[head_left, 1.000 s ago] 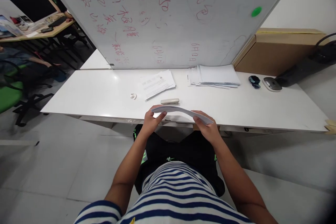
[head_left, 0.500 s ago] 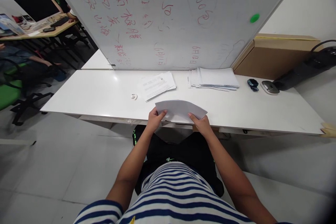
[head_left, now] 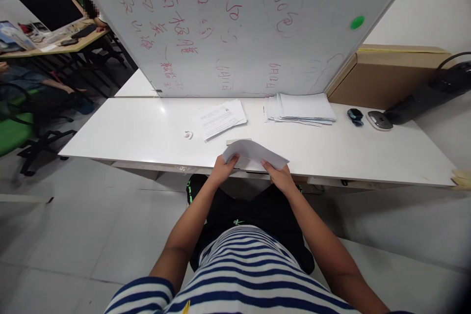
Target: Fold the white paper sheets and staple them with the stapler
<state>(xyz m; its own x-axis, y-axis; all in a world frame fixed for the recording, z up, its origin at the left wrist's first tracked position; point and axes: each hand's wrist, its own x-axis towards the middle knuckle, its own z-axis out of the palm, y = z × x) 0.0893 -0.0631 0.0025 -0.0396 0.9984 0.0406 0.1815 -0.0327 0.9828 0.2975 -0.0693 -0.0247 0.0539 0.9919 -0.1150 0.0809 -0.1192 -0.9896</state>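
Between my two hands, at the front edge of the desk, bends a white sheet of paper [head_left: 253, 152]; whether it is one sheet or more I cannot tell. My left hand [head_left: 225, 168] is closed on its left end, thumb on top. At the right end my right hand [head_left: 278, 175] pinches it the same way. Just behind the bent paper shows a thin pale strip [head_left: 237, 142], mostly hidden by it. Farther back lie a few printed sheets [head_left: 222, 120], slightly fanned, and a thick stack of paper [head_left: 303, 108] to their right.
On the white desk [head_left: 125, 132] sits a small white curled object [head_left: 188, 135]. A mouse [head_left: 379, 120], a dark watch-like item [head_left: 355, 116] and a cardboard box [head_left: 393, 76] are at the right. A whiteboard [head_left: 243, 54] rises behind the desk. People sit at the far left.
My left hand has moved slightly right and inward, so the paper bows up more sharply on its left side. A pale strip has come into view behind it.
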